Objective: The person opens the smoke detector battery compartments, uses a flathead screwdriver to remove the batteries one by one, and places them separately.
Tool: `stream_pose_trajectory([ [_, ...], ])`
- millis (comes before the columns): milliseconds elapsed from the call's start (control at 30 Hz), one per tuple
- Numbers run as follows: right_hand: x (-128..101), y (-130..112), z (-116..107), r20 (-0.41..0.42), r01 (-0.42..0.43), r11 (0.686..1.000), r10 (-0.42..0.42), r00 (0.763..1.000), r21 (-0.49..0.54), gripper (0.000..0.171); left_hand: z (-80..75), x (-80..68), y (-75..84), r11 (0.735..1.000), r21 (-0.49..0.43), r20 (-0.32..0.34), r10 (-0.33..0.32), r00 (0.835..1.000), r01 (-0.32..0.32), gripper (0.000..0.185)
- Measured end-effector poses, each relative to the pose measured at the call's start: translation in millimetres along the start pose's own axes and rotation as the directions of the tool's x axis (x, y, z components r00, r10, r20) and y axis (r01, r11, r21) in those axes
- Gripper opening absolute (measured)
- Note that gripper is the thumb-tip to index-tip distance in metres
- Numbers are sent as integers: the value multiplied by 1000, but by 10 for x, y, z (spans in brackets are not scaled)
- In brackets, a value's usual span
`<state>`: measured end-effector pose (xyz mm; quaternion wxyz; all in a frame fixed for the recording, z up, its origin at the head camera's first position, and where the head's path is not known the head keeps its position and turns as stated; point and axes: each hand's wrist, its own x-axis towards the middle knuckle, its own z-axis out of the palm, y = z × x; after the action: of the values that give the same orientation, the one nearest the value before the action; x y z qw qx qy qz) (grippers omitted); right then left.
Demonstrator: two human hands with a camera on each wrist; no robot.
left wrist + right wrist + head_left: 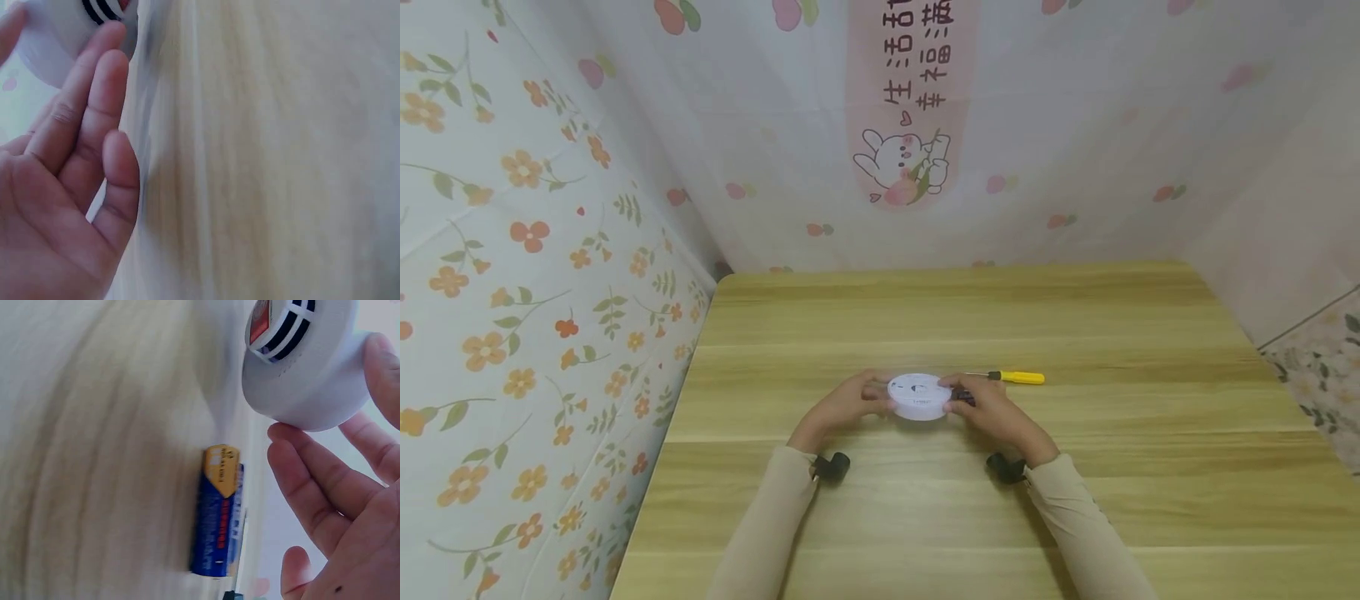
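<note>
A round white smoke detector (919,402) is held up a little over the table between two hands. My left hand (847,402) grips its left edge, thumb toward me and fingers behind. On the opposite edge, my right hand (996,410) pinches it the same way. The right wrist view shows the detector's (306,394) black slots and a red label on the side facing the table. Beneath the right hand lie blue and yellow batteries (217,515), mostly covered by that hand in the head view.
Behind the right hand lies a screwdriver (1022,377) with a yellow handle, its shaft pointing left. The wooden table (880,317) ends at a printed curtain (775,150) at the back, with a floral cloth (527,275) on the left.
</note>
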<state>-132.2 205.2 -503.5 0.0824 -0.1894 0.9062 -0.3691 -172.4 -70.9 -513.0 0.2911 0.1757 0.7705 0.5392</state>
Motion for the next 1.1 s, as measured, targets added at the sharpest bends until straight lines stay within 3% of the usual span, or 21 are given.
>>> stream_pose_trajectory([
  [233, 10, -66, -27, -13, 11, 997, -10, 1000, 78, 28, -55, -24, 8, 1000, 2, -26, 8, 1000, -8, 57],
  [400, 35, -84, 19, -71, 40, 998, -36, 997, 51, 24, -71, -26, 28, 997, 64, -82, 53, 995, -48, 42],
  [533, 45, -89, 61, -91, 46, 998, -43, 995, 40, 25, -46, -18, 3, 992, 118, -134, 49, 990, -33, 36],
  [733, 68, -95, 99, -97, 45, 997, -39, 995, 55, 27, -1, -1, -24, 995, 99, -190, 1, 982, 18, 38],
  [933, 115, -140, 141, -144, 17, 999, -24, 989, -47, 29, 19, 4, -70, 995, 100, -229, 32, 973, -9, 37],
  [1100, 148, -152, 186, -120, 5, 994, -18, 993, -109, 41, 37, 7, -110, 997, 76, -237, 43, 971, -26, 42],
])
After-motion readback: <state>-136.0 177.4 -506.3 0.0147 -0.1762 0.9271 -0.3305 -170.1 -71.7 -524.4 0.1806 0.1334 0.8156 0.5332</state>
